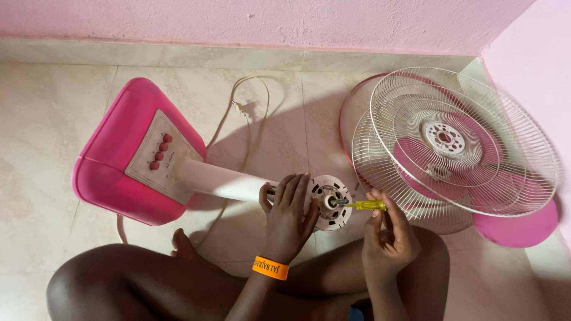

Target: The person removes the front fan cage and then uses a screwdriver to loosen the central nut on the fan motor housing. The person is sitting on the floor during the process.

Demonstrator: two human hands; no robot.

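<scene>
grilles [458,142] already off at right, left hand [288,211] wraps the motor head [330,202] mid-frame, right hand [386,235] pinches the yellow screwdriver [363,205] into it, motor not yet off.

Both hands, the left hand [287,217] and the right hand [386,238], are bare, with no gloves, rings or sleeves visible on the forearms. An orange wristband [270,268] with dark printed lettering circles the wrist directly below the left hand; the wrist below the right hand carries nothing. The knees and legs below the hands are uncovered, one bare foot [183,245] shows to the left of the left hand, and a small patch of blue garment [355,312] is visible at the bottom edge between the forearms.
</scene>
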